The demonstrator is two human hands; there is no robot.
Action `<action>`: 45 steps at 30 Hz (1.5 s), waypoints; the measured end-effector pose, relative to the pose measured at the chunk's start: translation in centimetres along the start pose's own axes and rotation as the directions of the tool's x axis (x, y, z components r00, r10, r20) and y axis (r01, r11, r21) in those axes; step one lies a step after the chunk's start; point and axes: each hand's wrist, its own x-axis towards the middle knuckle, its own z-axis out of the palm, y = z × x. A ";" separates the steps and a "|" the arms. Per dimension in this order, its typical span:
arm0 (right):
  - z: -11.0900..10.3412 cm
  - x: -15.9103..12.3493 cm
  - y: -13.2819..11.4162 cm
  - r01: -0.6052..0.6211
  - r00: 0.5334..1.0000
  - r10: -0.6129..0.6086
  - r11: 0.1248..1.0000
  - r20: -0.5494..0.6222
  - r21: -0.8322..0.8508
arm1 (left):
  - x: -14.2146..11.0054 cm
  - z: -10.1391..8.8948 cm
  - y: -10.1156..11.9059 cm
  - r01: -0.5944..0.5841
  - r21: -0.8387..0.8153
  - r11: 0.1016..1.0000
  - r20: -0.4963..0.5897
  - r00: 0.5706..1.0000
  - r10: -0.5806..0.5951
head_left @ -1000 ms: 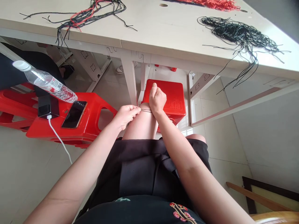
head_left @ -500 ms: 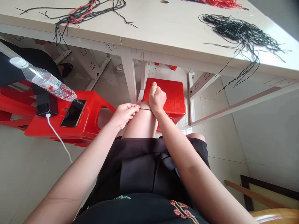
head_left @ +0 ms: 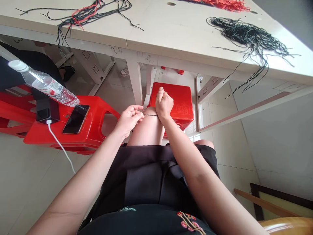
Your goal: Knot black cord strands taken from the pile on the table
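Observation:
A thin black cord [head_left: 151,115] runs across my bare knee, between my two hands. My left hand [head_left: 130,119] pinches one end of it between thumb and fingertip, the other fingers loosely curled. At the inner side of the knee, my right hand [head_left: 164,101] is closed in a fist with the thumb on top. The cord goes in under the heel of this fist, and its far end is hidden there. The stretch in view looks twisted.
On the table [head_left: 156,31] lie a black cord bundle [head_left: 249,34], a red cord bundle [head_left: 227,4] and some black-and-red cords [head_left: 83,18]. A red stool [head_left: 95,130] at left bears a bottle [head_left: 49,83], a phone [head_left: 76,119] and a black charger [head_left: 47,110]. Another red stool [head_left: 182,98] stands ahead.
My left hand's upper fingers have lifted a little away from the thumb while the pinch on the cord stays. The cord now looks straighter. My right fist keeps its place.

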 end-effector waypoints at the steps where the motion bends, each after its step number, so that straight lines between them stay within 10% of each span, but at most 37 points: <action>1: 0.0 0.0 0.0 -0.002 1.000 0.002 1.000 0.000 0.010 | 0.0 0.0 -0.1 -0.014 0.022 1.000 0.004 1.000 0.014; 45: -0.2 -0.4 0.1 -0.035 0.999 0.033 0.996 0.032 0.077 | -1.6 -2.2 0.3 -0.057 0.235 0.970 0.063 0.997 0.043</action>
